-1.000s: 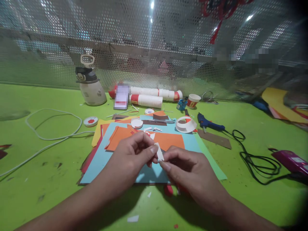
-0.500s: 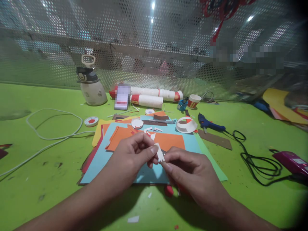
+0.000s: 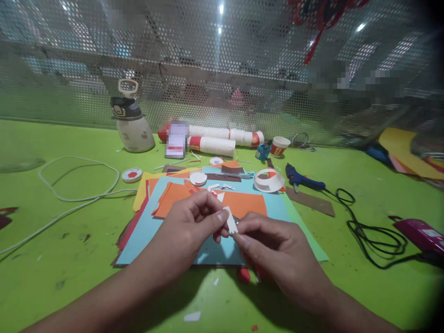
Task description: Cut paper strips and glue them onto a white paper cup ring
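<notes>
A small white paper strip (image 3: 231,221) with a notched lower end is held up over the stacked coloured sheets. My left hand (image 3: 199,217) pinches its upper end between thumb and fingers. At the notched end, the thumb and forefinger of my right hand (image 3: 277,249) are closed on the strip's corner. Part of a red rounded thing (image 3: 244,275) shows below my right hand; I cannot make out whether that hand also holds it. Beneath both hands lie a light blue sheet (image 3: 138,240) and an orange sheet (image 3: 246,203). Small white paper pieces (image 3: 222,187) rest just beyond.
A paper ring (image 3: 268,182), a round white lid (image 3: 197,178) and a pen (image 3: 232,175) lie on the sheets. Right of them is a blue glue gun (image 3: 305,179) with a black cord. Stacked paper cups (image 3: 213,145), a phone (image 3: 175,141) and a bottle (image 3: 133,129) stand behind.
Almost nothing differs. Both hands keep their pinch on the white strip, which has shifted very slightly.
</notes>
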Demonstrator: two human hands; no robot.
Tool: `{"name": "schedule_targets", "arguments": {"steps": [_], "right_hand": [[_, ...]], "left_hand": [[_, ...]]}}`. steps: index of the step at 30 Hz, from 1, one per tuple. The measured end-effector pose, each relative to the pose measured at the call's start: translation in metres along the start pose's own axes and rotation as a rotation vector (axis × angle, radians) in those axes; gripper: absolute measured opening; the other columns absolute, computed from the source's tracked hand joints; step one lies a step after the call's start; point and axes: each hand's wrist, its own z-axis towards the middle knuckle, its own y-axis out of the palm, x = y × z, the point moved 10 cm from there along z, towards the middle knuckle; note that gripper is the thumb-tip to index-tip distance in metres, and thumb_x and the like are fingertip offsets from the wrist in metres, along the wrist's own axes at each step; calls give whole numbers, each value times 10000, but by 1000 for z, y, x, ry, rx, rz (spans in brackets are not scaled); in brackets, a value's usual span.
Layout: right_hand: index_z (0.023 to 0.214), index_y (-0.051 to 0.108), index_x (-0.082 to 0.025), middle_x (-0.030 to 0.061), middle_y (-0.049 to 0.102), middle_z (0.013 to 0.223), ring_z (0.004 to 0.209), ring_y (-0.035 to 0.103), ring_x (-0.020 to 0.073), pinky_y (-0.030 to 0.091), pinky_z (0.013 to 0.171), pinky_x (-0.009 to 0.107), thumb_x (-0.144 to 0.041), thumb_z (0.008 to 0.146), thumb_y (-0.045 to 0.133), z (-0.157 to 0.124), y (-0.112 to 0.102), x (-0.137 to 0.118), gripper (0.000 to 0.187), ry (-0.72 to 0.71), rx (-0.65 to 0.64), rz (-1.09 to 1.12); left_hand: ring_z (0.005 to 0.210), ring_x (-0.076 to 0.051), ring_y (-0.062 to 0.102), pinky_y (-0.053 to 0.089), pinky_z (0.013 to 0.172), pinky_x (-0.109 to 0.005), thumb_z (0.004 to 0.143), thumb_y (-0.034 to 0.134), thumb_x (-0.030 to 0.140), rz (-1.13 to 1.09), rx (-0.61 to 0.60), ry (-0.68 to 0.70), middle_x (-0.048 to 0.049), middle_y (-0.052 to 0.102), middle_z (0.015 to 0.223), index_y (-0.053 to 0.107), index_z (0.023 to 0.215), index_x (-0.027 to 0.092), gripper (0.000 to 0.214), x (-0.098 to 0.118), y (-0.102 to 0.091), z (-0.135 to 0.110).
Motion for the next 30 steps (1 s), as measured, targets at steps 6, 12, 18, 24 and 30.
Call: {"name": "schedule_targets", "arguments": {"steps": [6, 12, 18, 24, 30], "right_hand": [[757, 731, -201, -44, 540, 606, 415, 408, 47, 306, 384, 187, -197, 824, 638, 0, 1, -4, 115, -31, -9, -23], [752, 710, -196, 13, 623, 704, 570, 521, 116, 403, 490, 234, -161, 804, 632, -4, -2, -11, 100, -138, 75, -133], [752, 698, -182, 1, 603, 676, 546, 527, 111, 411, 492, 241, -149, 822, 619, -4, -2, -17, 111, -196, 82, -211], [759, 701, -182, -18, 596, 658, 562, 524, 103, 406, 509, 232, -121, 819, 627, -6, -3, -26, 113, -295, 97, -219], [755, 691, -184, -18, 602, 663, 560, 534, 102, 416, 510, 231, -124, 821, 623, -8, -3, -23, 112, -287, 97, -200]], "left_hand": [[583, -106, 511, 406, 598, -246, 798, 660, 263, 25, -9, -7, 37, 587, 594, 552, 693, 175, 174, 0, 0, 0], [588, -103, 517, 410, 599, -244, 818, 636, 245, 56, -4, -9, 35, 590, 605, 555, 693, 173, 166, 2, 1, -1], [599, -101, 517, 418, 610, -242, 823, 628, 231, 19, -11, -9, 33, 593, 614, 560, 702, 168, 152, 0, 2, -2], [598, -101, 524, 422, 604, -238, 811, 639, 239, -7, 7, -12, 30, 602, 614, 572, 703, 167, 147, -3, 0, -2], [598, -100, 528, 427, 608, -236, 806, 646, 236, -25, 6, -1, 35, 600, 607, 580, 694, 170, 146, -4, 0, -2]]}}
